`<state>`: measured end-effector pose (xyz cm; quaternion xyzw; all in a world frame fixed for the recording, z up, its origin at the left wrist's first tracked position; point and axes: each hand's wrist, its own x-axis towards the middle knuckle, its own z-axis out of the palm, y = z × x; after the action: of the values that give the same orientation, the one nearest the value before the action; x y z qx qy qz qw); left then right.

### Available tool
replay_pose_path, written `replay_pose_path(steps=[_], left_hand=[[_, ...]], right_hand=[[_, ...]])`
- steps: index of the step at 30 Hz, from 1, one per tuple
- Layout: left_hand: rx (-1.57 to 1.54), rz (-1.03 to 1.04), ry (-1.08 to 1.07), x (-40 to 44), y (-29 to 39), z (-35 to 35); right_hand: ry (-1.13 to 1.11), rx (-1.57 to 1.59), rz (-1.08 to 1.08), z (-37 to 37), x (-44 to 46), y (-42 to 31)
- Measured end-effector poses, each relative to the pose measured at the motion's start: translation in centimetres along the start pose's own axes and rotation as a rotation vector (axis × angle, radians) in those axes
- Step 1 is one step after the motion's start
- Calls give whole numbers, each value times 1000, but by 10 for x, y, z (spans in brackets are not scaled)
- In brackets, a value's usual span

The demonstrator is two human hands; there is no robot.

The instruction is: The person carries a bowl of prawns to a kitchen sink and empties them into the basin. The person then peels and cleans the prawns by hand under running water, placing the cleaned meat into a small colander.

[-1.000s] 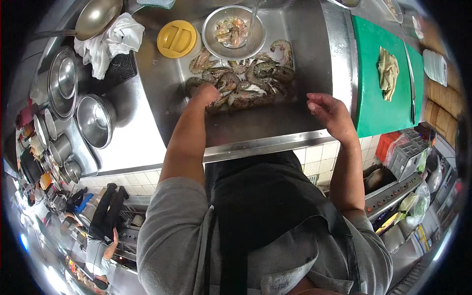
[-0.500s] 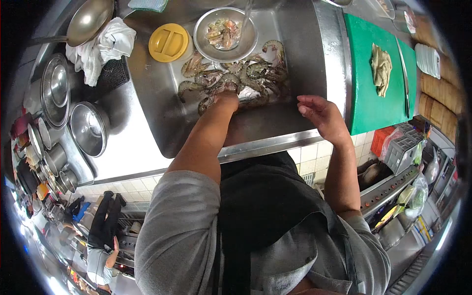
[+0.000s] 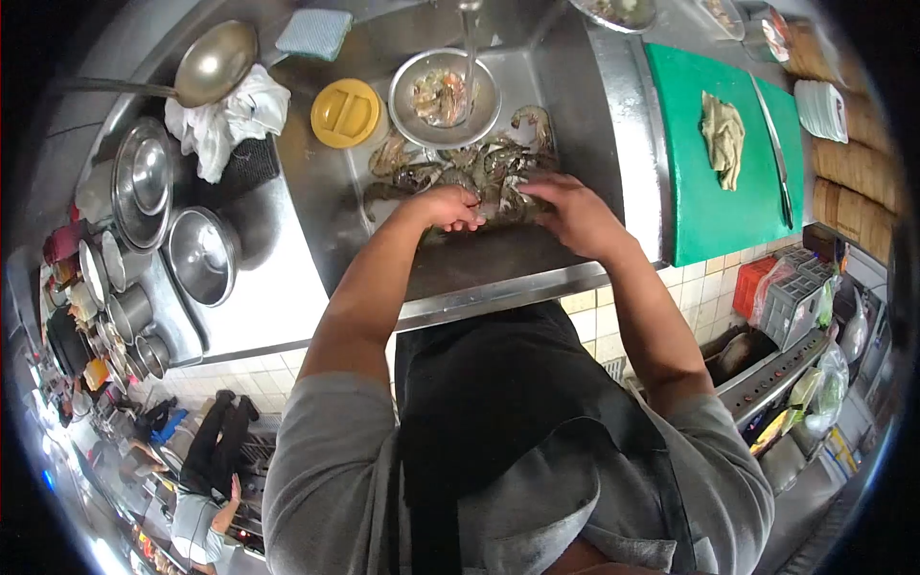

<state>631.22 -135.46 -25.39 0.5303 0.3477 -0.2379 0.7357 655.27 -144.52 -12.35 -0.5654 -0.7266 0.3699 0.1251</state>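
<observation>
In the sink (image 3: pixel 383 273), a pile of whole raw shrimp (image 3: pixel 414 175) lies below a metal bowl (image 3: pixel 399 88) with shrimp pieces in it. My left hand (image 3: pixel 447 207) is closed at the near side of the pile, fingers curled round a shrimp that is mostly hidden. Facing it from the right, my right hand (image 3: pixel 575 218) reaches over the pile, fingers stretched and thumb apart. Its fingertips are close to the shrimp; whether they touch is hard to see. Water runs from the tap (image 3: pixel 470 8) into the bowl.
A yellow-lidded container (image 3: pixel 347 113) stands left of the bowl. On the right, a green cutting board (image 3: pixel 685 144) holds a folded cloth (image 3: pixel 722 139) and a knife (image 3: pixel 772 144). Metal bowls (image 3: pixel 203 254) and a wok (image 3: pixel 217 62) are at left. Another person (image 3: pixel 206 498) is at lower left.
My left hand has drawn back out of the shrimp pile toward me, its fingers now curled. My right hand has moved left from the sink's edge to the pile.
</observation>
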Motion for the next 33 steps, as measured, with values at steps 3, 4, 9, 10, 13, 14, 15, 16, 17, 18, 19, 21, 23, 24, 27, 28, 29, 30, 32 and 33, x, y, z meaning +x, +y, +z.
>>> replay_pose_path(steps=[3,4,9,10,13,14,15,16,17,18,19,21,23,24,27,28,29,30,32,33], left_hand=[[-110,129,-55,-43,46,-11],[-178,207,-61,-56,56,-17],[126,433,225,-102,94,-48],[136,438,232,-112,104,-46],[311,589,857,-117,118,-39],[318,596,863,-115,121,-39],[325,554,919,-114,125,-38],[329,513,971,-114,128,-35],[336,628,994,-113,130,-32],[340,636,994,-110,132,-32],[343,553,1028,-107,134,-31],[373,580,1122,-103,135,-32],[132,514,1069,-96,139,-35],[-107,439,999,-95,144,-35],[-384,543,968,-70,138,-42],[-481,537,977,-63,137,-44],[-480,542,974,-56,137,-47],[-334,465,1073,-52,139,-49],[-183,389,1162,-44,141,-49],[38,307,1289,-39,142,-50]], right_hand=[[48,-121,-54,4,38,1],[62,-129,-61,-1,51,1],[74,-262,-167,-32,101,-15],[17,-231,-112,-39,107,-21],[44,-115,-23,-49,126,-24],[18,6,56,-50,132,-24],[89,19,-31,-53,132,-28],[98,13,-33,-57,134,-31],[58,-10,-23,-60,136,-34],[17,-32,-11,-64,137,-38],[22,-37,-10,-65,138,-38],[49,40,23,-62,142,-36],[108,36,8,-57,146,-33],[161,38,-2,-53,147,-31],[280,-7,44,-33,156,-20],[284,-10,46,-33,155,-23],[307,-40,85,-32,151,-25],[331,-70,125,-32,147,-31],[353,-76,126,-30,144,-30],[371,-81,124,-30,141,-33]])
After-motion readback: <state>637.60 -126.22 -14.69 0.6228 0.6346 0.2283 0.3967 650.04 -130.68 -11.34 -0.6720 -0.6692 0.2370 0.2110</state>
